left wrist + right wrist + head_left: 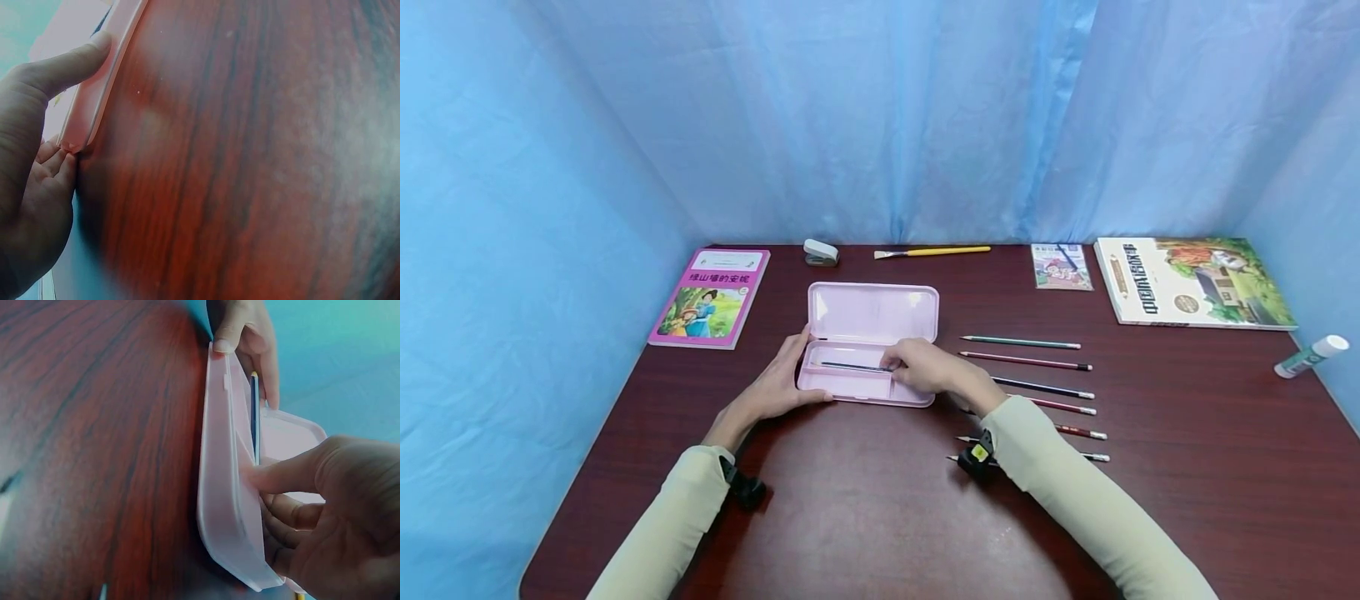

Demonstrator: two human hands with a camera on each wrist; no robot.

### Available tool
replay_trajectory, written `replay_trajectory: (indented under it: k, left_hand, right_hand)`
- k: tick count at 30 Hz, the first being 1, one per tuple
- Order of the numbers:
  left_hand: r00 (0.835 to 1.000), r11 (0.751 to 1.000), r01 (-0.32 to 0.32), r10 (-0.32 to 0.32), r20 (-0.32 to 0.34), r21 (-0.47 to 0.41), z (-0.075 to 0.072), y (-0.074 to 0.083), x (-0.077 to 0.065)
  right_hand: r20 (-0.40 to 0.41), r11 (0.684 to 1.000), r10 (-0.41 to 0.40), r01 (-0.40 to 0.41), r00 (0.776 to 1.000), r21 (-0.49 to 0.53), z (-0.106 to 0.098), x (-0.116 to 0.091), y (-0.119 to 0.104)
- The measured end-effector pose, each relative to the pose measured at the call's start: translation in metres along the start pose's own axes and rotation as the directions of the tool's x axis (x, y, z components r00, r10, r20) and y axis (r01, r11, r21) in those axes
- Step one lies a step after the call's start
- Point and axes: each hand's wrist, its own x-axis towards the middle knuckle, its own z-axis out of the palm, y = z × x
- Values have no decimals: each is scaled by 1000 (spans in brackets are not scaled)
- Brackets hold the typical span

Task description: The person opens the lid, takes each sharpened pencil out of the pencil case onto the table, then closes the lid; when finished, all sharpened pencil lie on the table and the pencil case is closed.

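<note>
A pink pencil case (847, 386) lies on the table, its lid (872, 312) swung back and its inside split by low dividers. My left hand (777, 385) holds the case's left end, thumb on the front rim and fingers along the side. Over the right part of the case, my right hand (922, 365) pinches a dark pencil (850, 366) near one end. The pencil lies lengthwise in the rear compartment, its sharpened tip to the left. In the right wrist view, the dark pencil (255, 415) runs from the right thumb towards the left hand.
Several pencils lie in a column right of the case, including a green one (1022, 342); the right forearm covers part of them. Along the back are a pink book (707, 300), a stapler (821, 253), a paintbrush (932, 251), a small booklet (1060, 268) and a larger book (1195, 283). A glue stick (1310, 357) lies far right.
</note>
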Motion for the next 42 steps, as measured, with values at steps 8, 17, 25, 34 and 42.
replay_trajectory:
  k: [8,17,25,34,42]
  left_hand:
    - [999,999,-45,45,-23,-4,0,0,-1]
    - [999,999,-36,36,-29,-13,0,0,0]
    - [999,999,-33,32,-20,-19,1,0,0]
    - [1000,1000,-22,22,-23,-15,2,1,-1]
    - [999,1000,-22,22,-23,-13,2,0,0]
  right_hand:
    - [-163,995,1,16,987,100,-2,-5,4]
    - [-240,990,10,23,971,136,-29,-45,1]
    - [-299,999,-35,40,954,12,-49,-116,9]
    - [-367,1000,17,-21,930,-7,-35,-205,24]
    - [-460,999,-33,40,887,5,3,-247,25]
